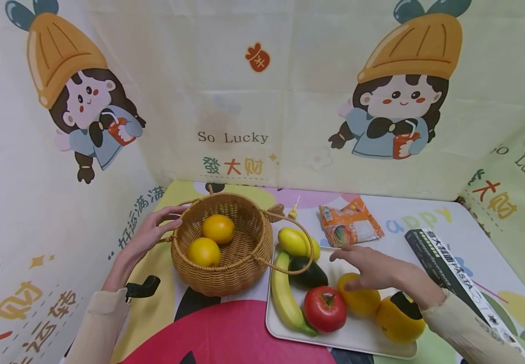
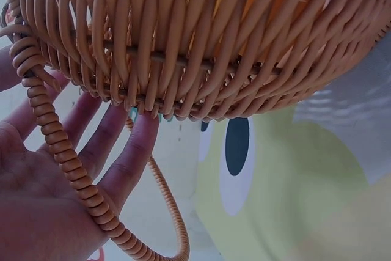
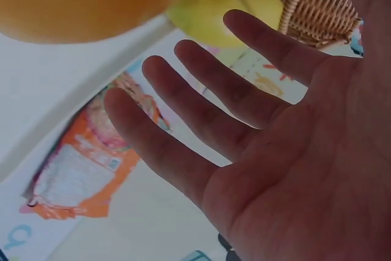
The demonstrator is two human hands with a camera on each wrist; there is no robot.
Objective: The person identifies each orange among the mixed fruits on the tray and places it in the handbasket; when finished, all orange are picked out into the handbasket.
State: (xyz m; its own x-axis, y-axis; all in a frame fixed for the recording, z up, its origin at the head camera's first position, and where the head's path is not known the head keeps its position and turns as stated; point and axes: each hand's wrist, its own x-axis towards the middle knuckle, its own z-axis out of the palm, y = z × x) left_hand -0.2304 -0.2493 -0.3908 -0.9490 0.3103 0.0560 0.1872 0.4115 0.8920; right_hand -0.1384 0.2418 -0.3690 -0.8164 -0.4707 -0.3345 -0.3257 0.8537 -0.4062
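Note:
A wicker basket [image 1: 226, 280] stands left of centre with two oranges [image 1: 218, 229] inside. My left hand [image 1: 150, 230] touches its left side near the rim. In the left wrist view the fingers [image 2: 131, 148] lie fairly straight against the woven wall, and a loop handle [image 2: 70, 166] crosses before the palm. My right hand [image 1: 376, 268] hovers with fingers spread over a white tray [image 1: 335, 345], just above an orange [image 1: 366, 302], holding nothing. The tray also bears another orange [image 1: 400, 323], a red apple [image 1: 325, 308], a banana [image 1: 285, 293], an avocado [image 1: 308, 273] and a lemon [image 1: 295, 241].
Behind the tray lies an orange food packet [image 1: 350, 222], with a small yellow pick-like item [image 1: 293, 211] to its left. A long black-and-white pasta box [image 1: 460, 278] lies to the right. Printed cloth walls [image 1: 298, 111] enclose the table. The basket's right handle overhangs the tray.

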